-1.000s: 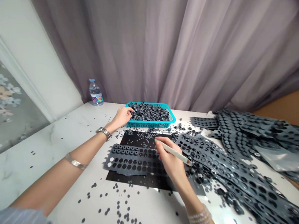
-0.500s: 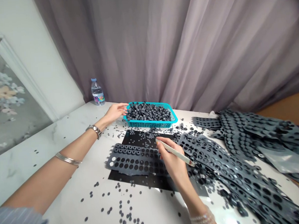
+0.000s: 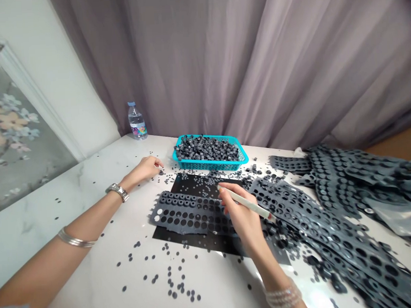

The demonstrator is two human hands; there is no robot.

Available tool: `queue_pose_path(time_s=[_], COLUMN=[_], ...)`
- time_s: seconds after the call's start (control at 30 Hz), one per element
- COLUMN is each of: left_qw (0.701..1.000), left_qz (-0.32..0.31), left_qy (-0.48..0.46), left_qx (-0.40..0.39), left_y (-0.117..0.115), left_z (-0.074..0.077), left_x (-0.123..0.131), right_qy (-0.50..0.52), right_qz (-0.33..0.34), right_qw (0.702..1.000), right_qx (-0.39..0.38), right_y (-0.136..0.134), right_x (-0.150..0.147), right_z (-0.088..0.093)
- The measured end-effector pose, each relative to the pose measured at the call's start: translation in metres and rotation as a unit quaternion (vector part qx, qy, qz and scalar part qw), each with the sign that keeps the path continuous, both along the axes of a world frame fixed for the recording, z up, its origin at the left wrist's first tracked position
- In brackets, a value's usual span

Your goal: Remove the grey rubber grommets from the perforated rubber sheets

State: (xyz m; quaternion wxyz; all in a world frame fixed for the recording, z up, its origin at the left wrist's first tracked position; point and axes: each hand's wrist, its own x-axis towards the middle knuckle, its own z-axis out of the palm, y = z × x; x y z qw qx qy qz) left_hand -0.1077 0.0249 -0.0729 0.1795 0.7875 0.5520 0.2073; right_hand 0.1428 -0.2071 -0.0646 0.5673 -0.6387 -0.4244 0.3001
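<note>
The right hand [image 3: 245,216] is closed around a white stick [image 3: 251,204], gripping it like a pen, thumb and fingers wrapped near its upper end, the other end sticking out toward the right. That hand sits low over the right part of a holed grey sheet [image 3: 188,211], partly hiding it. The left hand [image 3: 146,168] is stretched forward to the table [image 3: 102,279], fingers bent, tips just over a small dark piece [image 3: 161,173]; from here I cannot tell whether they pinch it or only hover.

The sheet lies across a black mat [image 3: 184,186], sticking out past its left edge. Raised rings line its upper left rows, with dark round holes below; two at the left end show white. Behind it, well within the left arm's reach, stands a turquoise basket [image 3: 209,165] heaped with little black rings [image 3: 205,149].

As I read it, the step in hand is the left hand tending to loose bits beside the basket while the right minds the sheet. The next move calls for a fine fingertip pinch on the left, and a steady right hand.

Farther out, round discs [image 3: 174,295] litter the tabletop, more holed sheets [image 3: 330,175] are heaped on the right, and a water bottle [image 3: 137,123] stands by the curtain [image 3: 186,58].
</note>
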Motion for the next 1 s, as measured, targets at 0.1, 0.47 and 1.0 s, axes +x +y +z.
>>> queue_pose_path(time_s=[0.1,0.47,1.0], left_qw=[0.999,0.981,0.99], left_qz=[-0.025,-0.005,-0.119], left_qy=[0.03,-0.007,0.031], left_qx=[0.014,0.194,0.071], left_y=[0.001,-0.012,-0.015], left_z=[-0.002,0.073,0.05], left_x=[0.002,0.03,0.045], right_qy=[0.008,-0.002,-0.012], right_qz=[0.001,-0.005,-0.002], right_qw=[1.0,1.0,1.0], right_qx=[-0.004,0.003,0.01], right_y=[0.001,0.001,0.0], right_x=[0.0,0.003,-0.005], right_z=[0.0,-0.003,0.005])
